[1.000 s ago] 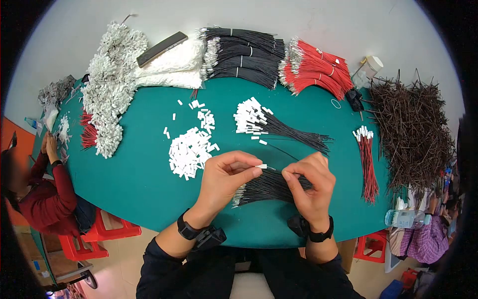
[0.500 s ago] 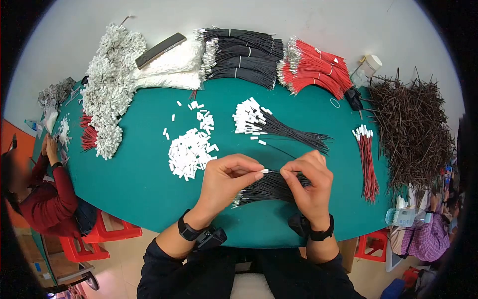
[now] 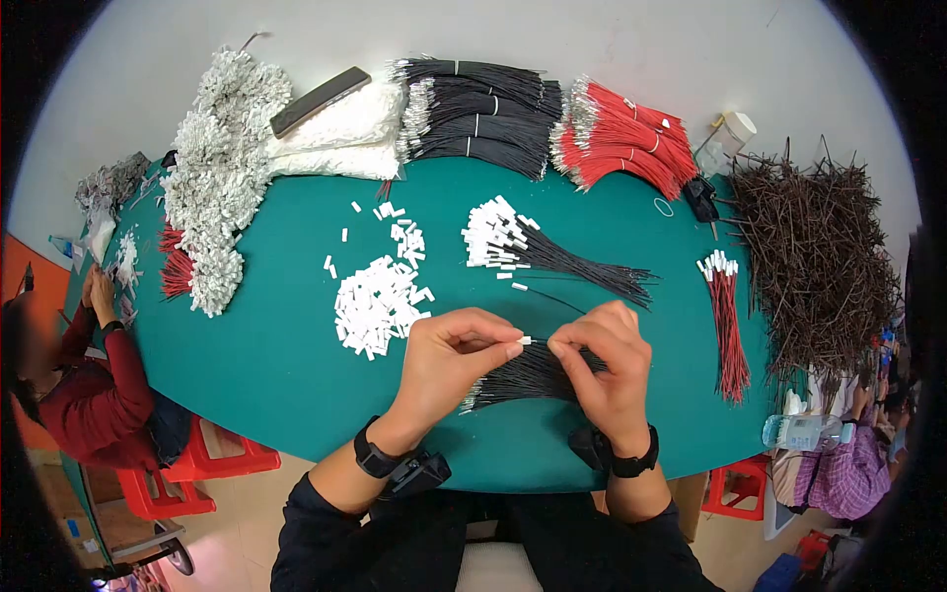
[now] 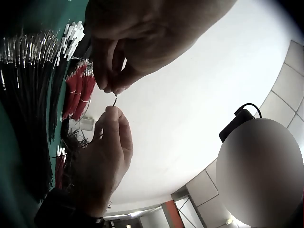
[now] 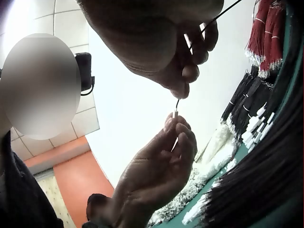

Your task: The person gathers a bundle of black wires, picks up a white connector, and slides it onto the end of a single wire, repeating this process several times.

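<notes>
Between thumb and index finger, my left hand [image 3: 434, 367] pinches a small white connector housing [image 3: 526, 340], mostly covered by the fingertips. Just to its right, my right hand [image 3: 614, 373] pinches a thin black wire [image 5: 221, 15] close to its end. The wire's end meets the housing in the right wrist view, and its tail runs back past the right palm. Below both hands lies a bundle of black wires [image 3: 533, 377] with bare silver tips at the left. Loose white housings [image 3: 378, 308] are heaped beside the left hand.
Black wires capped with white housings [image 3: 567, 259] lie ahead, and capped red wires [image 3: 730, 340] at the right. Tied black bundles [image 3: 483, 123], red bundles [image 3: 631, 138] and white bags [image 3: 340, 128] line the back. A dark wire heap [image 3: 814, 266] stands far right; another person sits left.
My right hand has shifted slightly left, closer to the left fingertips. The silver tip, visible outside the housing a second ago, no longer shows; black wire now meets it.
</notes>
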Motion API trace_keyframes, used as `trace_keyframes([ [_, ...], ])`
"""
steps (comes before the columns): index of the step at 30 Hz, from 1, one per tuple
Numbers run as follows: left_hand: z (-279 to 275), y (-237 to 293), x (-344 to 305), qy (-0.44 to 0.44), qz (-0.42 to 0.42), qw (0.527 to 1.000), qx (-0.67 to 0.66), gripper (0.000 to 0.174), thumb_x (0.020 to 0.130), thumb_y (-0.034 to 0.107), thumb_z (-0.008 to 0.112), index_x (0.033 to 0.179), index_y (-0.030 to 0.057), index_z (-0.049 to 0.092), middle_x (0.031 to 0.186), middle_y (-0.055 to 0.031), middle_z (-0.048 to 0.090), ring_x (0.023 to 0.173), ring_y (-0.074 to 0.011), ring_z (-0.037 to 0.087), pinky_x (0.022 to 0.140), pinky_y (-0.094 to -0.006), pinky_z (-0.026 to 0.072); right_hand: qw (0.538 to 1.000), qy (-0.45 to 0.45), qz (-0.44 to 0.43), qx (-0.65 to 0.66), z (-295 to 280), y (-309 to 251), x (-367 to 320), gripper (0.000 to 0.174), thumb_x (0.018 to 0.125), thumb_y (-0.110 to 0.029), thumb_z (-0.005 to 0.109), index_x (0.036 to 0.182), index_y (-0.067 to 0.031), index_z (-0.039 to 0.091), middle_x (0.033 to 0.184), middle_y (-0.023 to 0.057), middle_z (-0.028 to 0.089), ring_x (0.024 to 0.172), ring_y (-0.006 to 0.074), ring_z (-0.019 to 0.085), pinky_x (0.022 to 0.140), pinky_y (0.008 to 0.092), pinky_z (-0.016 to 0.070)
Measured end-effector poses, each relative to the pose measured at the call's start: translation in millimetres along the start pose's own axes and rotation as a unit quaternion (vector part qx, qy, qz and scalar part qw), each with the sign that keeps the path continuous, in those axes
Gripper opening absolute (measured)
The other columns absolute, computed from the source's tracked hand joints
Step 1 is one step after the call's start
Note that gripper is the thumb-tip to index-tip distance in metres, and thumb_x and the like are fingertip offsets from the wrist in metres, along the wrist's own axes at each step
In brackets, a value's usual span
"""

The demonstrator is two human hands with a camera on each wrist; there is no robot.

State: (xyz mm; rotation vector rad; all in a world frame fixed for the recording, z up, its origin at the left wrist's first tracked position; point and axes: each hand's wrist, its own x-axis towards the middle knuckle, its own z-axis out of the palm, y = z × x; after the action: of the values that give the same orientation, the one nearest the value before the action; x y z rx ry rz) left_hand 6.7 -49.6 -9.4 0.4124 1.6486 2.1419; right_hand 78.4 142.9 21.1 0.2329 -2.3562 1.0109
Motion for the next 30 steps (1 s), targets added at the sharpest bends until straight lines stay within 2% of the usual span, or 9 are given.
trace_keyframes([
  [6,3,2,-2,-0.007,0.029,0.999,0.044,0.014,0.083,-0.012,0.077,0.094,-0.0026,0.077,0.101,-0.0116,0.074,0.089,-0.0133,0.071,0.079,-0.0239,0.0583,1.0,-0.008,-0.004,-0.019,0,2,1,0.01,0.077,-0.002,0.077,0.083,-0.0063,0.07,0.079,0.0024,0.066,0.077,0.0218,0.059,0.076,0.0355,0.0424],
  [19,4,4,-3,-0.02,0.03,0.999,0.028,0.013,0.084,-0.012,0.076,0.093,-0.0025,0.076,0.101,-0.0109,0.074,0.091,-0.0134,0.071,0.08,-0.0245,0.0587,0.999,-0.024,-0.044,-0.012,7,-1,0,0.011,0.077,-0.001,0.077,0.083,-0.0062,0.071,0.076,0.0029,0.063,0.074,0.0216,0.058,0.073,0.0355,0.0426],
  [22,1,6,-2,-0.013,0.023,1.0,0.016,0.013,0.084,-0.011,0.076,0.094,-0.0026,0.076,0.102,-0.0106,0.073,0.091,-0.0132,0.071,0.081,-0.0246,0.0582,0.999,-0.026,0.042,0.021,5,-6,-3,0.012,0.076,0.0,0.078,0.085,-0.0058,0.072,0.072,0.0028,0.058,0.07,0.0219,0.054,0.068,0.0342,0.0414],
  [23,1,6,-2,-0.012,0.024,1.0,0.016,0.013,0.084,-0.011,0.076,0.094,-0.0026,0.076,0.102,-0.0106,0.073,0.091,-0.0132,0.071,0.081,-0.0246,0.0582,0.999,-0.027,0.041,0.021,5,-5,-3,0.012,0.076,0.0,0.078,0.085,-0.0058,0.072,0.072,0.0028,0.058,0.07,0.0219,0.054,0.068,0.0342,0.0414],
  [26,2,4,-2,-0.019,0.017,1.0,0.007,0.012,0.086,-0.01,0.076,0.095,-0.0026,0.075,0.103,-0.0107,0.073,0.091,-0.0132,0.07,0.081,-0.0247,0.0577,1.0,-0.018,-0.007,-0.013,1,-1,-3,0.014,0.075,0.0,0.08,0.086,-0.0056,0.073,0.069,0.0029,0.053,0.067,0.0222,0.05,0.062,0.0337,0.0382],
  [30,2,7,-2,-0.039,0.012,0.999,0.024,0.011,0.086,-0.009,0.075,0.095,-0.0028,0.075,0.104,-0.0109,0.073,0.092,-0.0137,0.07,0.082,-0.0259,0.0582,0.997,-0.019,-0.06,-0.055,-3,0,1,0.014,0.076,-0.003,0.08,0.086,-0.0063,0.072,0.069,0.0035,0.049,0.066,0.0226,0.047,0.062,0.0356,0.0357],
])
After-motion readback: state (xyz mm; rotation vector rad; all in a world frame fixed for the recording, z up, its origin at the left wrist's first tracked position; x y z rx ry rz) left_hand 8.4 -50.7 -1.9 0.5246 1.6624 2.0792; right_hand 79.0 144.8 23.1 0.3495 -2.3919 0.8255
